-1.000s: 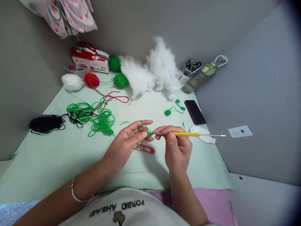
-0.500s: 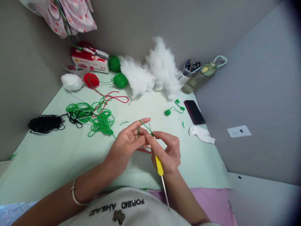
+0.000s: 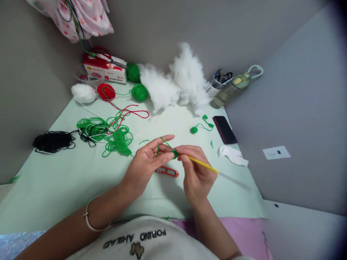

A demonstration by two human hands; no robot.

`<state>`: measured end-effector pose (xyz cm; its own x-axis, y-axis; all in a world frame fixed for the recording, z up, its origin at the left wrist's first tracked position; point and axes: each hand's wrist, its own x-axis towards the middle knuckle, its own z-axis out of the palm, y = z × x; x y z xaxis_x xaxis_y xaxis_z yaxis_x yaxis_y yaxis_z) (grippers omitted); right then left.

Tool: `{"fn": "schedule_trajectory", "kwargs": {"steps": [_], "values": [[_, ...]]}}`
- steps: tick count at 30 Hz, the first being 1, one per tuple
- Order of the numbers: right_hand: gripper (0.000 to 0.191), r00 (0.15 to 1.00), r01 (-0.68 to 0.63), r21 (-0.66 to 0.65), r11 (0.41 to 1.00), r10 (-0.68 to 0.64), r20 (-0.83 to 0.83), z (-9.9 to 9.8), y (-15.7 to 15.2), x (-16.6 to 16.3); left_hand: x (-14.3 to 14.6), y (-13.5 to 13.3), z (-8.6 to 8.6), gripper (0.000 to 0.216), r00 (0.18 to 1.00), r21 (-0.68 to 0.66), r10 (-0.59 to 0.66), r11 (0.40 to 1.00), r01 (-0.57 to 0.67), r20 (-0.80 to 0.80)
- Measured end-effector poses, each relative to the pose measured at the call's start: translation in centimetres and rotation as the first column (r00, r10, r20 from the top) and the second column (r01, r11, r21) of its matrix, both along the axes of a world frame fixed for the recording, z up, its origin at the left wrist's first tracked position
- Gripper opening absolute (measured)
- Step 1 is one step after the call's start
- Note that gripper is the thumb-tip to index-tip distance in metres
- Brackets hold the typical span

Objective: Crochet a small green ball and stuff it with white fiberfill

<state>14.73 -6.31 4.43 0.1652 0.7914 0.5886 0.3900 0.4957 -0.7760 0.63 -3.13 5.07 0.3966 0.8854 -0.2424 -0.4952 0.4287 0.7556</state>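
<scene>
My left hand (image 3: 148, 159) pinches a small piece of green crochet work (image 3: 175, 154) between thumb and fingers. Green yarn (image 3: 167, 143) runs from its raised index finger down to that piece. In my right hand (image 3: 199, 171) is a crochet hook (image 3: 203, 164) with a yellow grip, its metal shaft pointing off to the lower right and blurred. The hook's tip is at the crochet work, hidden by fingers. Beneath the hands, a red-orange tool with a slotted handle (image 3: 169, 170) lies on the table, partly covered by my left hand.
Loose green yarn (image 3: 118, 141) and a black yarn bundle (image 3: 54, 141) lie left. Yarn balls, white stuffing (image 3: 187, 79) and a tissue pack (image 3: 105, 68) with scissors stand at the back. Rightward are small green crocheted pieces (image 3: 193, 130), a phone (image 3: 224, 129), a bottle (image 3: 233, 86) and white cloth (image 3: 233, 155).
My right hand has turned, swinging the hook's rear end from pointing down toward my body to pointing right. More of the crochet work and the red-orange tool now shows.
</scene>
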Motion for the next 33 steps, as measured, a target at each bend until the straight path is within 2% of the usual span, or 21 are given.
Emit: {"fn": "schedule_trajectory", "kwargs": {"steps": [2,3,4,6,8,9,11,13,15,21,25,27,29,31,33], "values": [[0.034,0.983,0.041,0.082,0.996,-0.055,0.177,-0.1,-0.2,0.1,0.0,0.1,-0.2,0.045,0.996,-0.075,-0.055,0.995,0.060,0.064],[0.033,0.976,0.053,0.097,0.994,-0.072,0.204,0.0,-0.2,0.2,0.0,0.2,-0.2,0.043,0.991,-0.119,-0.082,0.988,0.095,0.109],[0.030,0.982,0.066,0.081,0.995,-0.079,0.169,0.0,-0.1,0.4,-0.1,0.3,-0.2,0.040,0.984,-0.156,-0.094,0.981,0.117,0.150],[0.021,0.996,0.062,-0.028,0.998,-0.064,-0.056,0.4,0.1,0.8,-0.2,0.5,-0.2,0.032,0.979,-0.190,-0.075,0.975,0.112,0.192],[0.018,0.947,-0.018,-0.146,0.989,-0.030,-0.318,0.6,0.4,1.0,-0.3,0.7,0.0,0.029,0.983,-0.164,-0.052,0.983,0.081,0.173],[0.018,0.917,-0.074,-0.177,0.981,-0.003,-0.398,0.7,0.5,1.0,-0.3,0.7,0.0,0.029,0.986,-0.133,-0.055,0.988,0.076,0.155],[0.015,0.900,-0.152,-0.209,0.966,0.048,-0.433,0.6,0.6,0.9,-0.3,0.7,0.1,0.032,0.990,-0.071,-0.074,0.994,0.083,0.123],[0.013,0.913,-0.155,-0.227,0.962,0.052,-0.404,0.4,0.5,0.7,-0.3,0.6,0.0,0.033,0.991,-0.032,-0.085,0.996,0.088,0.103],[0.013,0.908,-0.142,-0.228,0.963,0.035,-0.418,0.3,0.4,0.6,-0.4,0.5,-0.2,0.033,0.993,-0.017,-0.087,0.996,0.088,0.081],[0.017,0.830,-0.246,-0.197,0.949,0.102,-0.548,0.8,0.5,0.9,-0.8,0.5,0.0,0.033,0.995,0.000,-0.098,0.995,0.098,-0.001],[0.019,0.905,-0.185,-0.183,0.966,0.095,-0.415,1.1,0.0,1.0,-1.0,0.4,0.1,0.033,0.995,0.043,-0.077,0.996,0.080,-0.069],[0.020,0.967,-0.103,-0.135,0.985,0.067,-0.246,1.1,-0.4,0.9,-1.0,0.3,0.0,0.034,0.989,0.098,-0.030,0.994,0.044,-0.142],[0.023,0.998,-0.053,-0.031,0.998,0.052,-0.027,1.0,-0.7,0.7,-0.9,0.0,-0.2,0.035,0.973,0.164,0.035,0.987,0.002,-0.227],[0.026,0.982,-0.049,0.083,0.995,0.033,0.185,1.0,-0.8,0.6,-0.7,-0.4,-0.2,0.038,0.950,0.218,0.096,0.975,-0.031,-0.297],[0.027,0.946,-0.051,0.151,0.987,0.000,0.323,0.8,-0.8,0.4,-0.5,-0.7,0.0,0.043,0.937,0.238,0.118,0.971,-0.038,-0.328]]}}
